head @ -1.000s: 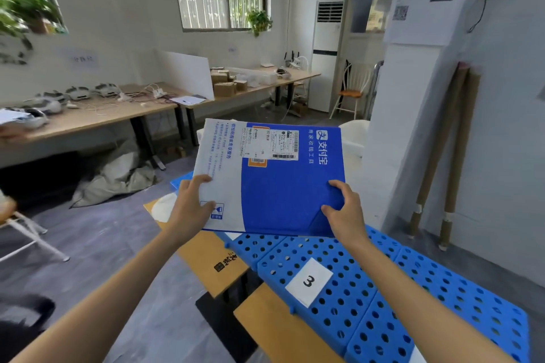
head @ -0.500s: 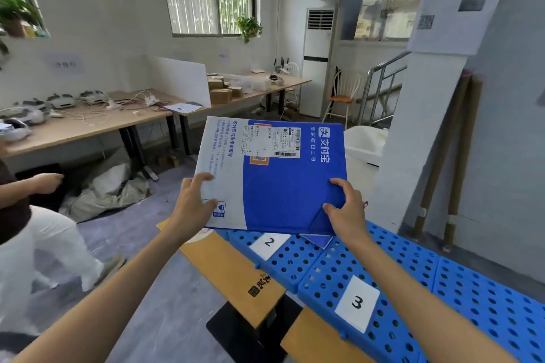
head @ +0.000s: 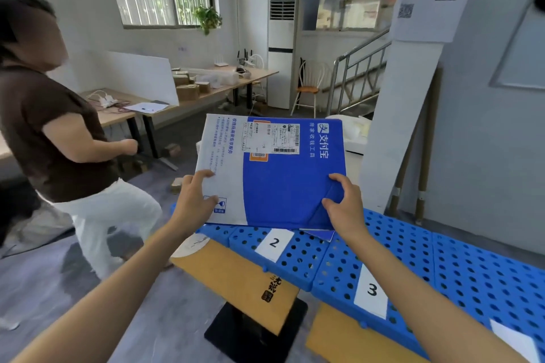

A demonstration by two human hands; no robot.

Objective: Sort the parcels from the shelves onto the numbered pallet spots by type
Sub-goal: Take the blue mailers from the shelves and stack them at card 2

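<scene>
The parcel (head: 283,180) is smooth card — blue and white, faintly glossy — with a paper label (head: 272,138). The pallet (head: 472,268) is perforated moulded plastic, its number cards (head: 274,243) matt white paper. The stair rail (head: 333,82) is polished metal.

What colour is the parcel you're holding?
The parcel is blue with a white left strip, clearest in the head view.
</scene>
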